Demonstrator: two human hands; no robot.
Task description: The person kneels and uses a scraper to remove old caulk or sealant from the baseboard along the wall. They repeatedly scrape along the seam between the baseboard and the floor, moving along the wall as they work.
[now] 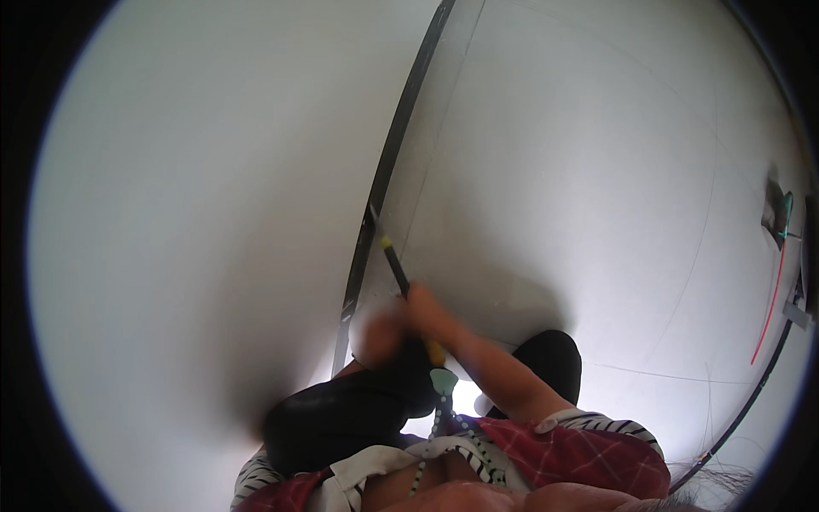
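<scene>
My right hand [432, 313] grips a long thin tool [397, 265] with a dark shaft, a yellow band and a narrow pointed metal tip. That tip lies against or just over the black skirting strip [390, 147] along the foot of the white wall; contact is hard to judge. A yellow part [435, 352] shows below the hand, probably the tool's rear end. Close beside it is my left hand [382, 336], badly blurred, so its fingers and anything in them cannot be made out. Towards me, the strip's dark face gives way to a pale section [340, 345].
My bent knees [550, 365] in dark trousers flank the work. Pale floor tiles [544, 211] with thin joints spread to the right. At far right lie a dark object [773, 211] with a green part and a thin red rod [770, 307]. A beaded cord [441, 409] hangs before me.
</scene>
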